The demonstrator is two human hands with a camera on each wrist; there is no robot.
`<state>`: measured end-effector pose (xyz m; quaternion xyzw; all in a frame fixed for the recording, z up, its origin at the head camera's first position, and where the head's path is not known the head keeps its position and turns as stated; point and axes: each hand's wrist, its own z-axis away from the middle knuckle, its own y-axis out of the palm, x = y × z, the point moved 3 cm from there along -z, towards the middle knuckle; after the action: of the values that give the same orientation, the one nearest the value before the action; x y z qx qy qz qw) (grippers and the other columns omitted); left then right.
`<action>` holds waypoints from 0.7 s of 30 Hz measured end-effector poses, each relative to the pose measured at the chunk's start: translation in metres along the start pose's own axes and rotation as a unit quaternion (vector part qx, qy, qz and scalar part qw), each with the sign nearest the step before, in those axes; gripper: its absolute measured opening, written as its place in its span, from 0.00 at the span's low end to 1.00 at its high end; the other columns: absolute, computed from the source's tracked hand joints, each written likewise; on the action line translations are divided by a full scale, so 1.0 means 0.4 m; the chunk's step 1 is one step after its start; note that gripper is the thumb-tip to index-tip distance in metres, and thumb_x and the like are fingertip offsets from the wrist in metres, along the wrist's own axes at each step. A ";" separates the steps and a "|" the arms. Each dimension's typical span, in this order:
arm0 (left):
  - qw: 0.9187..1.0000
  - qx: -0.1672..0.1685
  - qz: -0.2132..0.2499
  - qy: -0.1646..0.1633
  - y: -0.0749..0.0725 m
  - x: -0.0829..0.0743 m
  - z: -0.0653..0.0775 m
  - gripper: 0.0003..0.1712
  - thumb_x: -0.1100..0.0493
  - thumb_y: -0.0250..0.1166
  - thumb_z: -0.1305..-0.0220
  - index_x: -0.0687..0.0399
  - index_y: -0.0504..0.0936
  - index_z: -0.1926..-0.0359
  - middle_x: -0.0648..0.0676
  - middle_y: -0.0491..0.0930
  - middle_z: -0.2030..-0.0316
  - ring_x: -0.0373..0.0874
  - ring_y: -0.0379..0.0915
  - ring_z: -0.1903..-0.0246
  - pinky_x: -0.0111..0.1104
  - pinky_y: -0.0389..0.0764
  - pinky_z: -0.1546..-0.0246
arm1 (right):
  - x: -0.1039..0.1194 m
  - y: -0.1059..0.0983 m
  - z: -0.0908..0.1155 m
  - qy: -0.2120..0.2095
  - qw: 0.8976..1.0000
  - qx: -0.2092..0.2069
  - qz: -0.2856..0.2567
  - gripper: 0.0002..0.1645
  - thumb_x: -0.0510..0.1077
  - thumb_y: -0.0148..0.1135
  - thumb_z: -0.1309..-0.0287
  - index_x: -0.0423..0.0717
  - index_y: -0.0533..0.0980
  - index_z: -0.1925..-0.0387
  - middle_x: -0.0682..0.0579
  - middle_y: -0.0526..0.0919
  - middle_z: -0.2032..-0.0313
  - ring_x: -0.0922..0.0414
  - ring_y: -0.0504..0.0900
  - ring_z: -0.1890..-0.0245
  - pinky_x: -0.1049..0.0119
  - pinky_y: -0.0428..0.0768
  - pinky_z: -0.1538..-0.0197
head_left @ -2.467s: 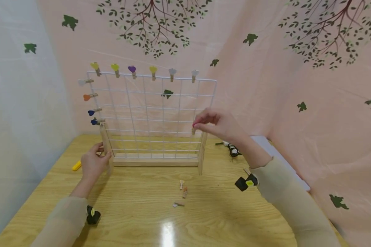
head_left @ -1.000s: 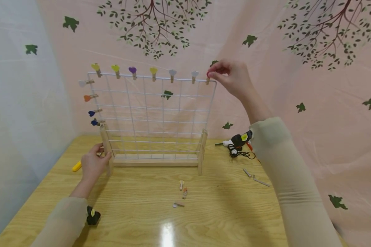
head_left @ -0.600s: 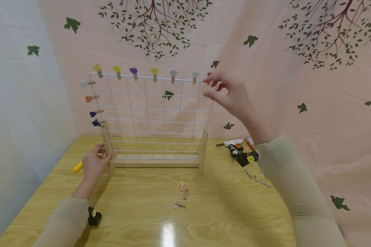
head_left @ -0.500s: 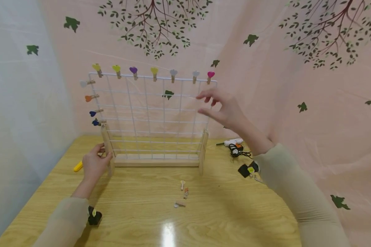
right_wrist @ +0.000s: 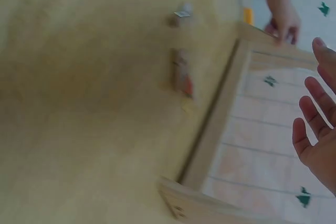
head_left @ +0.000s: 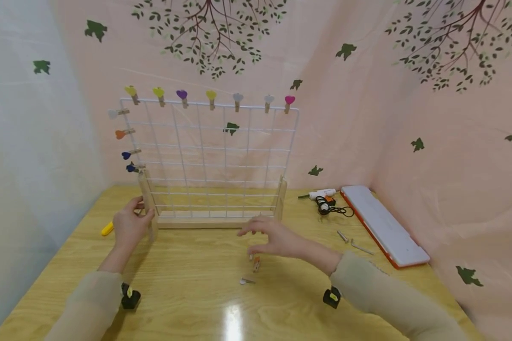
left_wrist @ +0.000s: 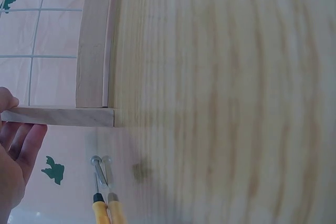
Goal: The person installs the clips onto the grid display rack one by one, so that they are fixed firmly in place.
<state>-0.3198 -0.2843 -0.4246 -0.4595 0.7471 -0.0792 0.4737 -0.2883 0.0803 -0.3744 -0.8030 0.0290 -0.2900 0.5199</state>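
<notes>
A white wire grid stands in a wooden frame (head_left: 209, 224). Mini clothespins with hearts line its top and left edges, among them a pink-heart clothespin (head_left: 289, 100) at the top right corner. My left hand (head_left: 130, 223) pinches the frame's left upright (left_wrist: 63, 116) between thumb and fingers. Over the table in front of the frame, my right hand (head_left: 277, 238) has its fingers spread and holds nothing. Below it lie an orange-heart clothespin (head_left: 257, 264), a white-heart clothespin (head_left: 246, 281) and a third clothespin (head_left: 251, 257), partly hidden by the thumb.
At the right back lie a white glue gun (head_left: 322, 194) with a coiled black cord, a bolt (head_left: 342, 236) and a hex key (head_left: 361, 247). A flat white and orange case (head_left: 384, 225) lies along the right edge. A yellow-handled screwdriver (left_wrist: 101, 211) lies left of the frame.
My right hand raised the pink-heart clothespin to the grid's top right corner, let go of it there and came down over the loose clothespins. My left hand stayed on the upright.
</notes>
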 end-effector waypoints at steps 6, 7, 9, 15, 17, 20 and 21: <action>1.000 -0.002 -0.001 0.004 -0.001 -0.006 -0.003 0.20 0.62 0.65 0.49 0.64 0.77 0.54 0.64 0.80 0.70 0.51 0.76 0.78 0.22 0.69 0.82 | -0.024 0.117 0.035 -0.033 0.999 0.032 0.012 0.22 0.49 0.67 0.54 0.51 0.75 0.55 0.61 0.77 0.57 0.64 0.73 0.56 0.71 0.72 0.54; 1.000 -0.003 0.000 0.004 -0.001 -0.006 -0.003 0.20 0.62 0.65 0.50 0.64 0.77 0.54 0.64 0.80 0.70 0.51 0.76 0.78 0.23 0.71 0.82 | -0.027 0.132 0.041 -0.041 0.998 0.034 0.021 0.22 0.49 0.67 0.55 0.51 0.76 0.56 0.60 0.78 0.59 0.64 0.74 0.58 0.74 0.72 0.56; 1.000 -0.003 0.002 0.005 -0.001 -0.006 -0.003 0.20 0.62 0.65 0.50 0.65 0.76 0.54 0.65 0.80 0.69 0.52 0.76 0.77 0.26 0.73 0.81 | -0.032 0.157 0.050 -0.059 0.997 0.036 0.041 0.21 0.50 0.68 0.56 0.51 0.77 0.57 0.60 0.79 0.63 0.64 0.74 0.62 0.77 0.70 0.59; 1.000 -0.003 0.005 0.002 0.001 -0.002 -0.001 0.20 0.62 0.65 0.49 0.65 0.76 0.54 0.65 0.80 0.68 0.53 0.77 0.76 0.32 0.76 0.79 | -0.035 0.201 0.062 -0.048 0.995 0.061 0.066 0.21 0.54 0.68 0.58 0.54 0.77 0.59 0.64 0.79 0.67 0.70 0.71 0.65 0.66 0.68 0.47; 1.000 -0.004 0.005 0.003 0.003 0.000 -0.001 0.20 0.62 0.65 0.49 0.66 0.76 0.54 0.66 0.80 0.68 0.53 0.77 0.76 0.40 0.78 0.77 | -0.035 0.207 0.061 -0.044 0.993 0.066 0.085 0.20 0.56 0.67 0.58 0.56 0.78 0.61 0.66 0.79 0.67 0.71 0.69 0.66 0.70 0.68 0.51; 1.000 -0.005 0.007 0.004 0.003 0.000 0.000 0.20 0.62 0.65 0.49 0.66 0.76 0.54 0.66 0.80 0.68 0.53 0.77 0.76 0.42 0.78 0.77 | -0.039 0.214 0.059 -0.043 0.990 0.068 0.114 0.16 0.59 0.65 0.57 0.61 0.79 0.64 0.71 0.78 0.70 0.71 0.65 0.68 0.77 0.62 0.61; 1.000 -0.005 0.006 0.003 0.003 0.001 -0.001 0.20 0.62 0.65 0.49 0.66 0.76 0.54 0.66 0.80 0.68 0.53 0.77 0.76 0.41 0.78 0.77 | -0.039 0.215 0.059 -0.041 0.990 0.069 0.118 0.14 0.59 0.65 0.57 0.62 0.79 0.65 0.72 0.77 0.71 0.72 0.64 0.69 0.78 0.61 0.62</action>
<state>-0.3207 -0.2840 -0.4253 -0.4571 0.7518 -0.0741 0.4694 -0.2678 0.0657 -0.4613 -0.7675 0.0823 -0.1945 0.6052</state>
